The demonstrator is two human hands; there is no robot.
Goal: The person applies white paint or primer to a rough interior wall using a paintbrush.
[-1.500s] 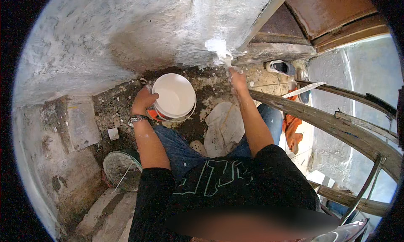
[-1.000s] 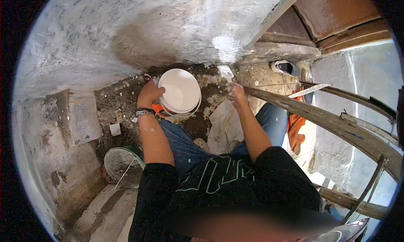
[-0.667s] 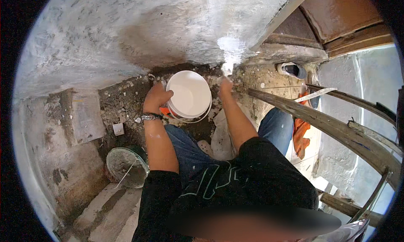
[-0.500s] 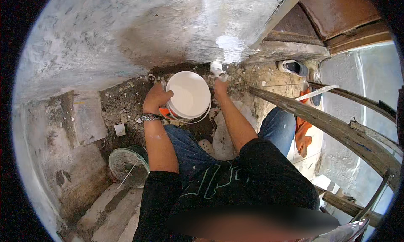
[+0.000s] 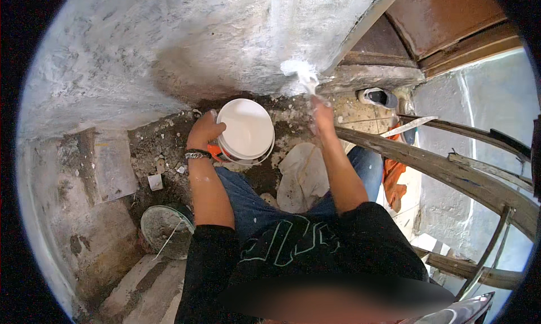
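My left hand grips the left rim of a white plastic bucket, thumb over the edge. Its inside is white, and a thin wire handle hangs down on the near side. In my right hand is a paintbrush with white bristles; my fingers cover its handle. The bristles meet the foot of the grey plastered wall, where a bright white wet patch shows. Something orange lies between my left wrist and the bucket, partly hidden.
Rubble and dirt cover the floor at left, beside a round green-rimmed container. A whitish sack lies between my legs. Wooden beams cross the right side, near an orange cloth and a shoe.
My right hand has moved the paintbrush up and right, from beside the bucket onto the wall's lower edge. The left hand still holds the bucket; the view has shifted slightly.
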